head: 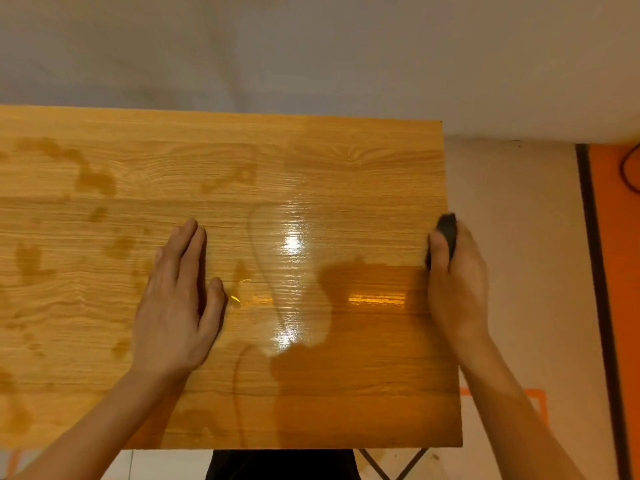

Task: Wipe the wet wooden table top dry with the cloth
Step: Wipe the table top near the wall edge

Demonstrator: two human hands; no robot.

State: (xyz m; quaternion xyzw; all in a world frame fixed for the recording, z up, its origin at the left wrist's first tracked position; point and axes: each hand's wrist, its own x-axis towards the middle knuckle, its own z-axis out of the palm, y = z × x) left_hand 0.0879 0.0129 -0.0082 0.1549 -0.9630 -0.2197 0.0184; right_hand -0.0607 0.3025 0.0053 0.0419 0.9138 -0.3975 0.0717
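The wooden table top (242, 161) fills most of the head view, with wet patches and puddles across its left side and a glossy film of water around the middle. My left hand (176, 303) lies flat on the wood, fingers together, holding nothing. My right hand (457, 282) sits at the table's right edge, closed around a small dark cloth (446, 230) that pokes out above the fingers. Most of the cloth is hidden inside the fist.
A pale wall runs behind the table's far edge. To the right lies a light floor (519, 237) with an orange strip (616, 271) and a dark cable. Metal table legs (391, 465) show below the near edge.
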